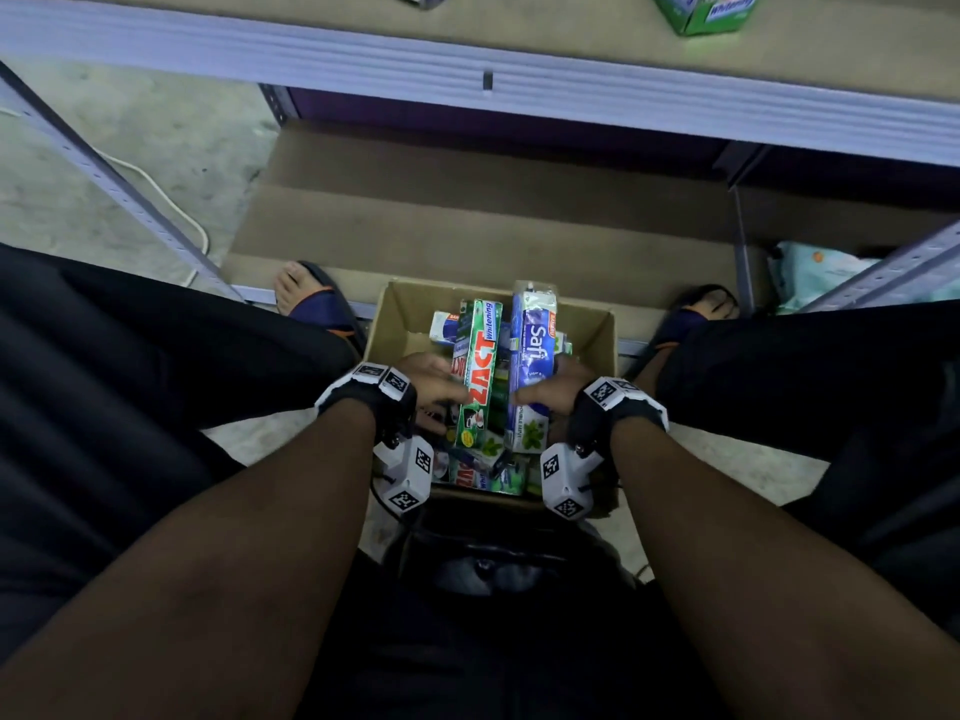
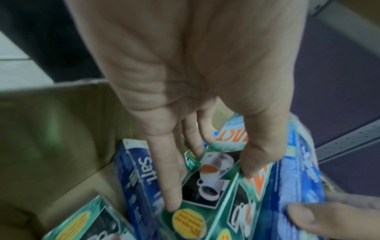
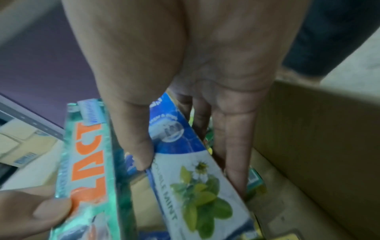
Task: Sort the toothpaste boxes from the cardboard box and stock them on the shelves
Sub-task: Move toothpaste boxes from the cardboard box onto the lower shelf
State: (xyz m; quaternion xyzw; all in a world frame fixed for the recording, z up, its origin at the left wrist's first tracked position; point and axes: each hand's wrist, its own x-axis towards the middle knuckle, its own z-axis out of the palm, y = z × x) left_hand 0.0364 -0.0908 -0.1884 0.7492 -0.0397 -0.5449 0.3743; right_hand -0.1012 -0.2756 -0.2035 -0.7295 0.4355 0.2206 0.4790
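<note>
**Two boxes gripped at their near ends, ready to lift toward the shelves**

While the person squats over the cardboard box (image 1: 395, 314), the head view shows each hand taking one pack from it. The left hand (image 1: 428, 379) holds the green Zact box (image 1: 479, 374); the right hand (image 1: 553, 392) holds the blue Safi box (image 1: 532, 356). Both packs lie side by side, long axes running away from the person toward the shelf edge (image 1: 467, 70), with the hands at the near ends. More toothpaste boxes fill the carton beneath. A green pack (image 1: 701, 13) already sits on the shelf above.

From the left wrist view, the left hand's fingers (image 2: 170, 178) run along one side of the green Zact box (image 2: 209, 175) and the thumb presses the other, a narrow pinch across its width. Another Safi pack (image 2: 141, 172) lies just beside it in the carton.

From the right wrist view, the thumb (image 3: 141, 146) and fingers (image 3: 234, 154) clamp the blue Safi box (image 3: 197, 170) across its width, near the mint-leaf end. The carton wall (image 3: 318, 129) stands close on the outer side.

Judged from this, each box projects forward from its grip, so the lift would carry the far ends first toward the shelf; each hand serves its own side.
</note>
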